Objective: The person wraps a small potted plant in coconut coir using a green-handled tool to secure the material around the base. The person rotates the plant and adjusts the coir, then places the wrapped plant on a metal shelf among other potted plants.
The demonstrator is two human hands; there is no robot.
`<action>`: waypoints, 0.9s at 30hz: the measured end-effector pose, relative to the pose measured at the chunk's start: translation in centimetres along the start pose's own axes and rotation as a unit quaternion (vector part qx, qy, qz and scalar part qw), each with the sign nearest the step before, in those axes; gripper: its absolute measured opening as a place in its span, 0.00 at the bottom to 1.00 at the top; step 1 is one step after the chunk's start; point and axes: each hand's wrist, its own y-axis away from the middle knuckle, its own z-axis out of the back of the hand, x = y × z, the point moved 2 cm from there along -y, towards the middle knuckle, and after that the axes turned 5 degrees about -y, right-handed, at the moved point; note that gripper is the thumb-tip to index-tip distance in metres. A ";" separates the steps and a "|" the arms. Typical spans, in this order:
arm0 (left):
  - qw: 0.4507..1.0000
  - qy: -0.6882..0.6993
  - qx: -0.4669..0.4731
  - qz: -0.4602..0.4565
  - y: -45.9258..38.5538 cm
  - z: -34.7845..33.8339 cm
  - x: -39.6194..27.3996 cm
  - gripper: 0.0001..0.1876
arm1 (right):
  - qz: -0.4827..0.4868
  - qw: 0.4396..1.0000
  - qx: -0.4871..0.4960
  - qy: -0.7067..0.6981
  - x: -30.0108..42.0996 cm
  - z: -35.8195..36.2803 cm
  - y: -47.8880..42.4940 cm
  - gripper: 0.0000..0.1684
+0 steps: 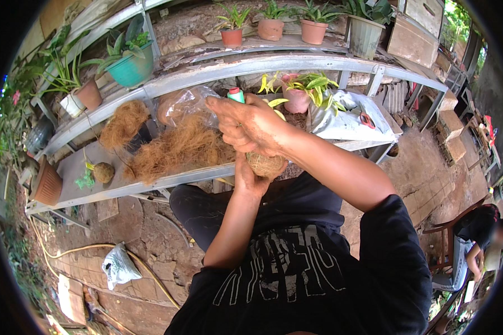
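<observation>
A round ball of coconut fiber [265, 164] sits in my left hand [251, 180], which cups it from below and the side above my lap. My right hand [251, 123] is closed into a fist just above the ball, with soil on its skin. A spool of green thread [236, 96] with a red top sticks out past the fingers of that fist; the hand hides most of it. Loose brown coconut fiber [180, 146] is heaped on the bench left of my hands. A clear plastic bag [188, 104] lies behind the heap.
On the metal-edged bench [84, 167] are another fiber ball [103, 172], a terracotta pot [47, 181], a pink potted plant [296, 98] and scissors [366, 120] on a white sack [339, 119]. Potted plants [313, 31] line the shelf behind. A hose [151, 272] crosses the floor; a person [478, 234] sits at right.
</observation>
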 end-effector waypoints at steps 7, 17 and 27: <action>0.999 -0.020 0.032 -0.007 -0.1 -0.5 0.1 0.32 | -0.010 1.000 -0.026 -0.004 0.4 1.2 -1.1 0.27; 0.991 -0.068 0.032 -0.111 -0.5 1.0 -0.2 0.32 | -0.016 0.999 -0.047 0.005 -0.5 2.6 -2.3 0.28; 0.977 -0.168 0.065 -0.114 0.4 1.8 -2.5 0.38 | -0.037 0.996 -0.042 0.070 -0.9 2.4 -2.0 0.26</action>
